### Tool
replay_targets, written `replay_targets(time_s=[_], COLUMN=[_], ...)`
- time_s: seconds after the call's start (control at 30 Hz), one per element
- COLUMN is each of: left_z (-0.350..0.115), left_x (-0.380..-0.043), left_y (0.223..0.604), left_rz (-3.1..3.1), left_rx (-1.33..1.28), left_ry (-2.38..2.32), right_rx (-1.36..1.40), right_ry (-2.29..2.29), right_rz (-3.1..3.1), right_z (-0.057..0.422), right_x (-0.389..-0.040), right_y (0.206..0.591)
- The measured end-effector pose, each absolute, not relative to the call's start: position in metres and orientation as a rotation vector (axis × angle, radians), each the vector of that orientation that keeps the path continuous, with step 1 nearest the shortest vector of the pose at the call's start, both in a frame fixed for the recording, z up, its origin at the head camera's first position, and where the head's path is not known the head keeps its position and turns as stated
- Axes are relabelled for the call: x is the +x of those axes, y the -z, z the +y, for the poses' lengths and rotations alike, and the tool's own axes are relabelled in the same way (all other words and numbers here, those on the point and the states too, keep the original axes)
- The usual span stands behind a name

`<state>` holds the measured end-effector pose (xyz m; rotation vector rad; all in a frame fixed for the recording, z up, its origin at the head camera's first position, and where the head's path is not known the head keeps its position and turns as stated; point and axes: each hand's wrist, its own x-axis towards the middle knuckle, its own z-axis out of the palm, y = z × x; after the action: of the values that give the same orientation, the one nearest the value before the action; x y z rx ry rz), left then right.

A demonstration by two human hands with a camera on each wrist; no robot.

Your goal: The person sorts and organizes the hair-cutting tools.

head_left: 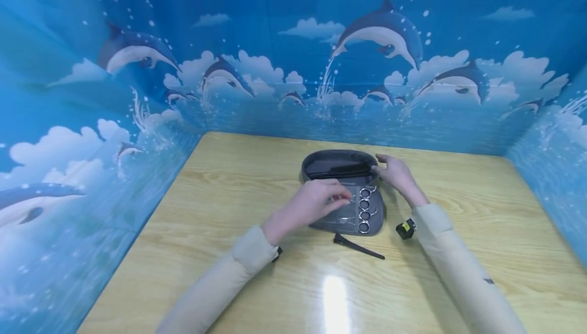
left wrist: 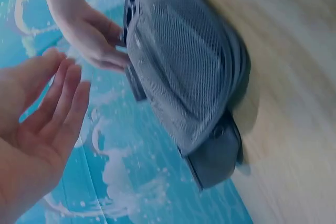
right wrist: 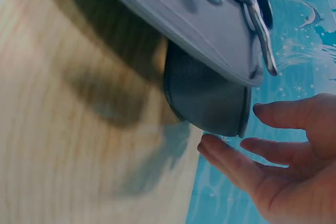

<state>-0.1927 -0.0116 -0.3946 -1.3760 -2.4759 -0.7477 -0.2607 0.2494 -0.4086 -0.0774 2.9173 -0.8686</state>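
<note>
A grey zip case [head_left: 378,226] lies unfolded on the table. Its front panel carries several silver scissors [head_left: 364,204], finger rings toward the right. Black combs [head_left: 350,170] lie in the deeper back half. Over the front panel hovers my left hand [head_left: 316,202], fingers and thumb loosely bent toward each other; the left wrist view shows nothing between them. My right hand [head_left: 397,175] is at the right end of the back half. In the right wrist view its thumb and fingers [right wrist: 226,158] are spread on either side of the case's edge.
In front of the case lies a long black hair clip [head_left: 359,247]. A small black device with a yellow mark [head_left: 405,228] sits beside my right wrist. The wooden table [head_left: 220,181] meets a blue dolphin-print curtain [head_left: 275,110] at its back and sides.
</note>
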Motion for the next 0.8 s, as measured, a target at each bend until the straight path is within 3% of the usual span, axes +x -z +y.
replay_targets(time_s=[0.2,0.8], left_z=[-0.005,0.003], left_x=[-0.176,-0.156], left_y=[0.404,0.427], left_rz=[-2.581,-2.773], left_rx=[-1.587,-1.712], left_ry=[0.558,0.304], right_rx=[-0.058,-0.055], right_ry=[0.912,0.957], right_rz=[2.894,2.904], right_z=[0.248,0.248], right_x=[-0.258,-0.256], right_y=[0.412,0.416])
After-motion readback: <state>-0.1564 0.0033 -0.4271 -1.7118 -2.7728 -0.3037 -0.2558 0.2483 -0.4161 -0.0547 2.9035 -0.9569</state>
